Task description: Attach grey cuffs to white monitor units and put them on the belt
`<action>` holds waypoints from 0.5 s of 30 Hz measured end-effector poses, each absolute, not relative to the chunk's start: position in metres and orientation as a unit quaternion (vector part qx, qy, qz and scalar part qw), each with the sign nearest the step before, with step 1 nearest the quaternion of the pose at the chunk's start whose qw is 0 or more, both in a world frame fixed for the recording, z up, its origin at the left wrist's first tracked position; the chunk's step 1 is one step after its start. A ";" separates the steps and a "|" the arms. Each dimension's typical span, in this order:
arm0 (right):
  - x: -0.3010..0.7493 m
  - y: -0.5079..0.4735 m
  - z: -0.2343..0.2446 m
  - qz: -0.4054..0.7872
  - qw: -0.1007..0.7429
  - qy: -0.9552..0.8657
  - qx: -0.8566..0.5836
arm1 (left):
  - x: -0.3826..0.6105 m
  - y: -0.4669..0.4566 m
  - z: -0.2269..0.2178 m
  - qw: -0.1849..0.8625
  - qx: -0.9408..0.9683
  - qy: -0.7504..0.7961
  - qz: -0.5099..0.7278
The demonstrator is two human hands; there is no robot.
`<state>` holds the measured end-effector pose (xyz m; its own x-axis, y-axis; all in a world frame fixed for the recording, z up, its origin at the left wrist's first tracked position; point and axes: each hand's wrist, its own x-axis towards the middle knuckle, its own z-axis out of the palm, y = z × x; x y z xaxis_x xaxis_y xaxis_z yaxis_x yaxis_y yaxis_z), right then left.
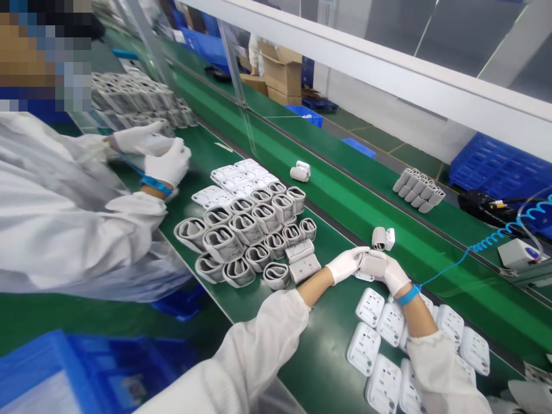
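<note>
- Head view: cuff (373,265) between left hand (345,266) and right hand (395,277), both gripping it
- White unit (364,276) beneath cuff
- Green table (321,328): cuff rolls (230,248) left, more units (370,307) right
- Beyond: belt (345,204), blue crate (495,169)

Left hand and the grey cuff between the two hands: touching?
Touching. In the head view, the gloved left hand grips the left end of the grey cuff, with no gap visible between them.

Glossy, smooth white plastic units (363,349), matt grey cloth cuffs (373,265), faintly shiny, smooth green tabletop (325,330)
</note>
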<state>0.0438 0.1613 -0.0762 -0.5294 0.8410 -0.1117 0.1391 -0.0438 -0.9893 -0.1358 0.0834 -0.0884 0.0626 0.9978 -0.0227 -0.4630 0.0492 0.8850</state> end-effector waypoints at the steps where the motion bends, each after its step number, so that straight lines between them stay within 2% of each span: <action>1: 0.047 0.160 -0.079 0.614 0.289 -0.622 -0.391 | -0.136 0.082 -0.088 0.628 0.373 0.363 0.578; 15: 0.054 0.158 -0.067 0.608 0.296 -0.633 -0.377 | -0.128 0.081 -0.090 0.640 0.345 0.351 0.590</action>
